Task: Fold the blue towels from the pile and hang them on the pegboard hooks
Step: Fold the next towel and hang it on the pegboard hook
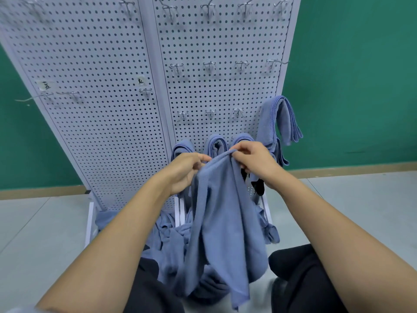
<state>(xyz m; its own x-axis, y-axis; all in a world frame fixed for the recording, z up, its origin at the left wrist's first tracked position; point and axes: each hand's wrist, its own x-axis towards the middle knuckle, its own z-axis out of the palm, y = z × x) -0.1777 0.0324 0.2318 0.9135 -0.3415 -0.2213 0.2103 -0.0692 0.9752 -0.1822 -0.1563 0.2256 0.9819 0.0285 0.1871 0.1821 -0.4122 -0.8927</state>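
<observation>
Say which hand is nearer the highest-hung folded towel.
Right. The right hand, pinching the held towel, is just below-left of the hung towel; the left hand pinches farther left.

Both forearms bare, reaching forward and up, converging at centre. Left forearm (112, 233) rises from lower left; right forearm (327, 213) from lower right. Left hand (187, 170): thumb and forefinger pinch towel (223, 211) top edge, other fingers curled beneath. Right hand (255, 159) slightly higher, back toward camera, fingers curled, pinching same edge. Hands close together, fingertips near each other.
</observation>
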